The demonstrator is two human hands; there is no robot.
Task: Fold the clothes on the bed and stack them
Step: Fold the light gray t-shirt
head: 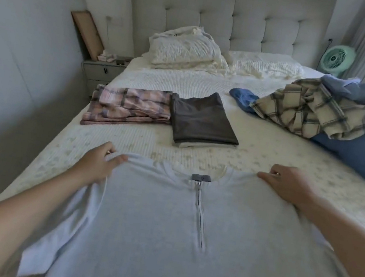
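Note:
A light grey zip-neck top (163,230) lies spread face up at the near end of the bed (269,151), collar pointing away from me. My left hand (99,164) pinches its left shoulder. My right hand (288,185) grips its right shoulder. Beyond the top lie a folded pink plaid garment (129,106) and, right beside it, a folded dark grey garment (201,119) on a lighter folded piece. A heap of unfolded clothes sits at the right: a cream plaid shirt (304,109), a blue cloth (244,99) and a dark blue garment (363,156).
Pillows (185,48) and a padded headboard (230,17) close the far end. A nightstand (102,67) stands at the bed's far left beside the wall. A green fan (336,58) stands at the far right near a curtain. Floor runs along the bed's left side.

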